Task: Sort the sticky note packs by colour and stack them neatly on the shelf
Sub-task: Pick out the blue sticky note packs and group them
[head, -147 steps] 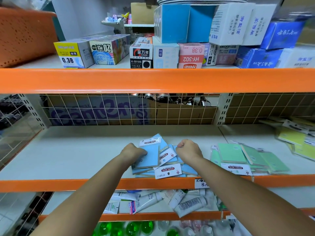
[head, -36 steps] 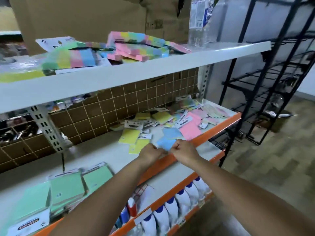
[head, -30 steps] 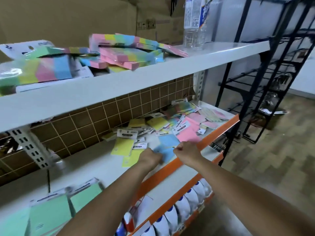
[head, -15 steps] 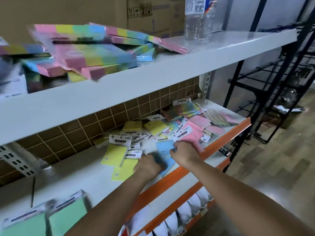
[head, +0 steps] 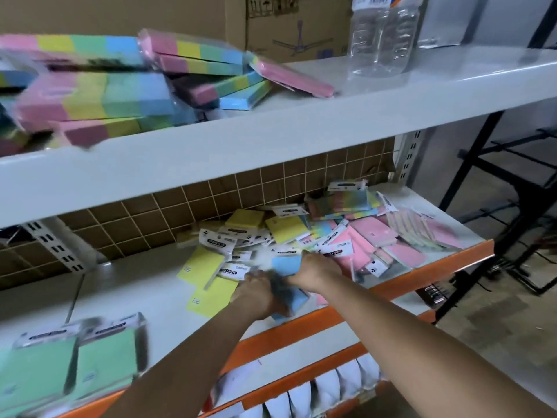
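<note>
Loose sticky note packs lie mixed on the white shelf (head: 126,300): yellow packs (head: 202,267), pink packs (head: 373,233) and multicolour packs (head: 346,203). Both hands are at the front edge of the heap. My left hand (head: 259,292) grips a blue pack (head: 297,300) near the orange shelf lip. My right hand (head: 313,271) pinches another blue pack (head: 284,263) just behind it. Green packs (head: 99,357) stand sorted at the near left. The view is motion-blurred around the fingers.
The upper white shelf (head: 301,125) holds several rainbow note blocks (head: 120,95) and a clear plastic bottle (head: 381,34). Below the orange lip (head: 407,282), a lower shelf carries white-capped bottles (head: 331,387). A black wire rack (head: 512,206) stands at the right.
The view swung from the blue and green piles to the mixed heap on the right. Both hands went deeper into the heap and took hold of blue packs.
</note>
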A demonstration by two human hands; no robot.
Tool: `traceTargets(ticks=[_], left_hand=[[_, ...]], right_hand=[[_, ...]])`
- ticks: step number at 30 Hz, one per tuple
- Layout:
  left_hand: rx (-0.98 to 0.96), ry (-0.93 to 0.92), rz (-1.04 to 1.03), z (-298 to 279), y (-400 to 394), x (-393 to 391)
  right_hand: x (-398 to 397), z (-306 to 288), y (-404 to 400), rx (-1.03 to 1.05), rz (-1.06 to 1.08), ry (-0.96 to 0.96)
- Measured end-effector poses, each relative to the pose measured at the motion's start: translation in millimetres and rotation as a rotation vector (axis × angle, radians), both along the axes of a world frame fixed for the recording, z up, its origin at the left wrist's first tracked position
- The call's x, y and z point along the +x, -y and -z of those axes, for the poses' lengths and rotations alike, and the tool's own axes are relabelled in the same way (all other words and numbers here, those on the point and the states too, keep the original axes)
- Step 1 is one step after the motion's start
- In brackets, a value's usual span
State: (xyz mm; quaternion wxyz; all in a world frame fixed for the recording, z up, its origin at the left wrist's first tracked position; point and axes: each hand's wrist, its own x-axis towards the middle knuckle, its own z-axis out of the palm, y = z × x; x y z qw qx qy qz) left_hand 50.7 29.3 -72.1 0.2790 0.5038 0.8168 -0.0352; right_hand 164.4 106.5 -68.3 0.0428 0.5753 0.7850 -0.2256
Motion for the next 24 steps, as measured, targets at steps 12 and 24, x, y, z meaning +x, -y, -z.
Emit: traceTargets(ticks=[12,24], left_hand=[[0.197,0.496,-0.382,-1,3,-9],[0.329,0.691,-0.514,-16,-3,1]], right_hand=[[-3,-1,-16,-0.359,0.063,-0.275],[3,-12,-59,0.138,0.236,-0.256]])
